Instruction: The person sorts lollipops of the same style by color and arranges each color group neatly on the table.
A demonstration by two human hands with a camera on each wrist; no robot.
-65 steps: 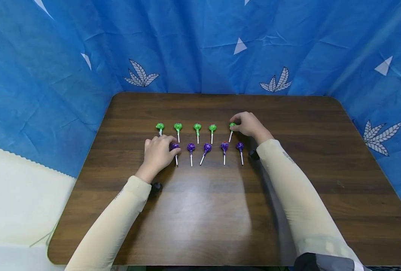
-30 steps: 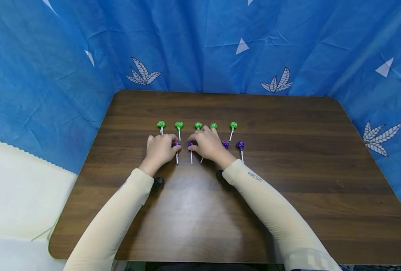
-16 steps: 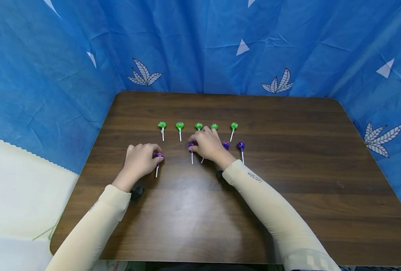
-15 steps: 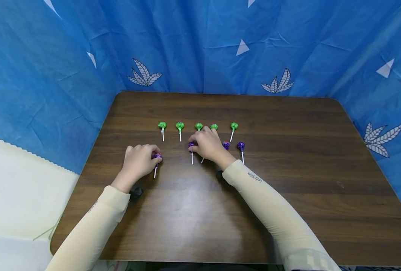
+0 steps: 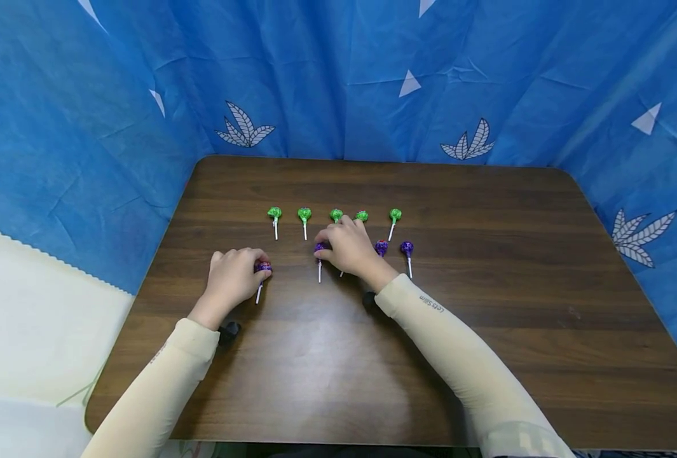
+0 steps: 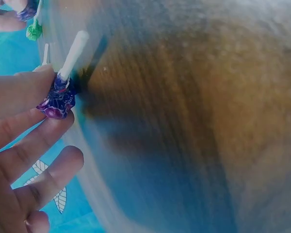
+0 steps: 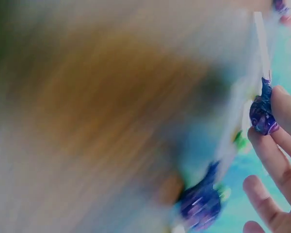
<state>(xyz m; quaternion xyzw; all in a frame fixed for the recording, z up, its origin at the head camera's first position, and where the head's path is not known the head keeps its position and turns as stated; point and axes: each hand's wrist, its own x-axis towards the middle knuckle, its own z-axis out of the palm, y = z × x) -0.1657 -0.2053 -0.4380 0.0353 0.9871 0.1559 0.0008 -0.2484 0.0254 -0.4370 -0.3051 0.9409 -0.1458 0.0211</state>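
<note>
Purple lollipops, pinched in left grip and right grip, point sticks toward the person.

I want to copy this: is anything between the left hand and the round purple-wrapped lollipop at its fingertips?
Nothing visible: the left hand pinches that round purple-wrapped lollipop directly between its thumb and fingers.

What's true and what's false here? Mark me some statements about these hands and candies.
1. Five round, green-wrapped lollipops lie in the far row. True.
2. They lie on white cloth. False: they lie on a brown, wood-grain tabletop.
3. The left hand pinches a round, purple-wrapped lollipop. True.
4. The right hand holds one of the green-wrapped lollipops. False: it pinches a second purple-wrapped lollipop.
</note>
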